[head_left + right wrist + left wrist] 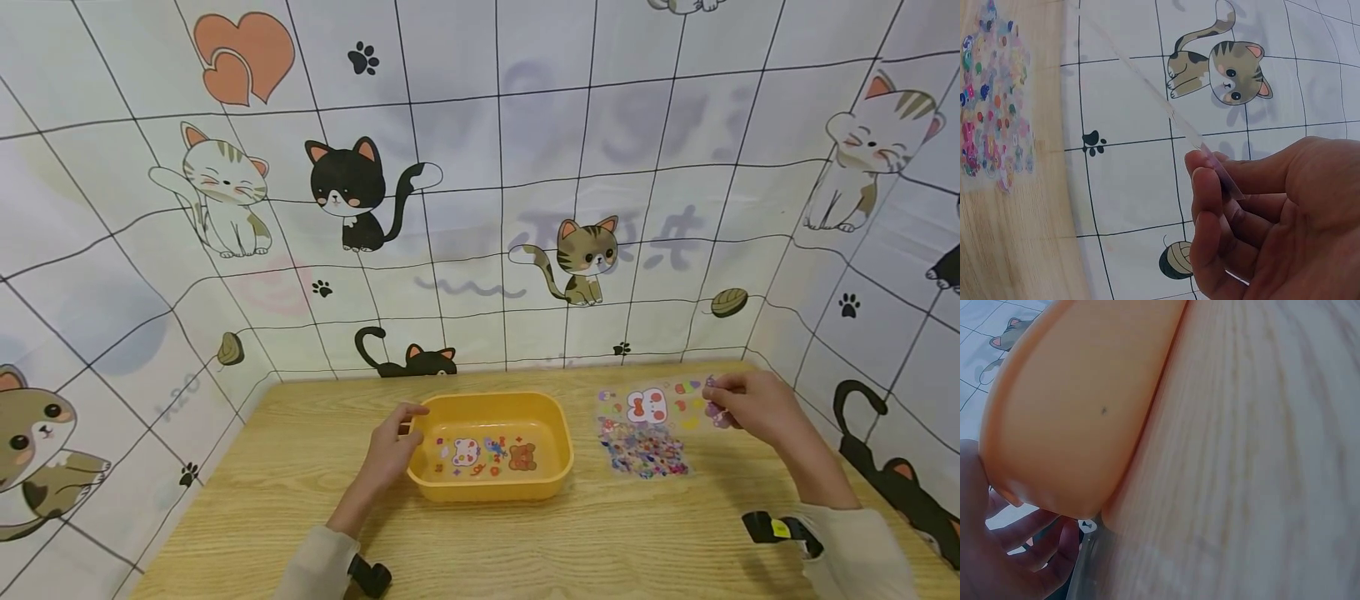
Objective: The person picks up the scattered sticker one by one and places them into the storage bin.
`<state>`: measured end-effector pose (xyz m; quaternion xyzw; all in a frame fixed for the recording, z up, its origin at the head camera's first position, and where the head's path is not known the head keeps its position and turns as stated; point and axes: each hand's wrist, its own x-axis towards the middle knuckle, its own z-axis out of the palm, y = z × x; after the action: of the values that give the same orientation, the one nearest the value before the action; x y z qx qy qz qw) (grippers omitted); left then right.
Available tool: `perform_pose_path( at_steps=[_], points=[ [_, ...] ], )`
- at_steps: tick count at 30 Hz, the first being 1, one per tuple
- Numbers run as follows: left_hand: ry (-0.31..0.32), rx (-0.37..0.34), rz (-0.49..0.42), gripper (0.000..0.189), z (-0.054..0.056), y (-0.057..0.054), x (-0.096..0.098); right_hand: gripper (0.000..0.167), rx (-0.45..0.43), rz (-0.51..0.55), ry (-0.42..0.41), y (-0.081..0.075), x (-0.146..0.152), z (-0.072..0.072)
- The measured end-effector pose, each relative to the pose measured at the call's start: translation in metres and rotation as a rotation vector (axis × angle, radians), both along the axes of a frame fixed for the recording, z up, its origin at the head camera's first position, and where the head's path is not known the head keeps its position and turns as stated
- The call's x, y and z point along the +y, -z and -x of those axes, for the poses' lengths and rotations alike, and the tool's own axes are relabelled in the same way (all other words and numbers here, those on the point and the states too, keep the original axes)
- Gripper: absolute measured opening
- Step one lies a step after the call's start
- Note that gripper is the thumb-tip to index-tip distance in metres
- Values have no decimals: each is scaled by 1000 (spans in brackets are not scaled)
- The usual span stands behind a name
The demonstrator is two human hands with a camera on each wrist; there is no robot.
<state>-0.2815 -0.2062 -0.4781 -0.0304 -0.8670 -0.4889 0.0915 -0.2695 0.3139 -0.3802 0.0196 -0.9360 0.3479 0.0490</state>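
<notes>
Two hands in view, both busy. Yellow tray (491,492) sits flat on the wooden table (525,550) and serves as landmark. Left hand (390,446) is at the tray's left end, thumb at the rim and fingers curled round the outside, gripping it; left wrist view shows the same hold. On the tray's floor: white bear picture (466,452) toward the left, brown bear picture (522,456) toward the right, small bright motifs between and around them; cannot tell if stuck or printed. Right hand (753,404) is well to the right of the tray, thumb and fingertips pinching the far right edge of a clear sticker sheet (647,406). Sheet is right of the tray, apart from it, raised off the table and tilted; right wrist view catches it nearly edge-on. Patch of tiny colorful pieces (645,454) lies on the table just right of the tray, partly overlapped by the sheet in head view. Cat-print backdrop (465,308) stands behind the tray.
</notes>
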Motion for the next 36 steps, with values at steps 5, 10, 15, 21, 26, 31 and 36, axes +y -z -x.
perform_pose_path(
  at_steps=[5,10,15,21,26,31,36],
  points=[
    [5,8,-5,38,0,1,-1,39,8,4,-16,-3,-4,-2],
    [9,6,-15,37,1,1,-1,38,-15,69,-30,-4,-11,-4],
    [2,-2,-8,38,0,0,0,38,-33,101,-19,-4,-16,-4],
    [-6,-2,5,38,-1,-1,0,40,-29,104,-27,-6,-19,-5],
    [-1,1,6,38,0,-1,0,39,-32,144,-38,-5,-22,-6],
    [-1,1,9,37,1,0,0,37,-1,148,-52,-6,-26,-7],
    [1,5,6,37,0,-2,0,37,21,142,-57,-12,-31,-10]
  ],
)
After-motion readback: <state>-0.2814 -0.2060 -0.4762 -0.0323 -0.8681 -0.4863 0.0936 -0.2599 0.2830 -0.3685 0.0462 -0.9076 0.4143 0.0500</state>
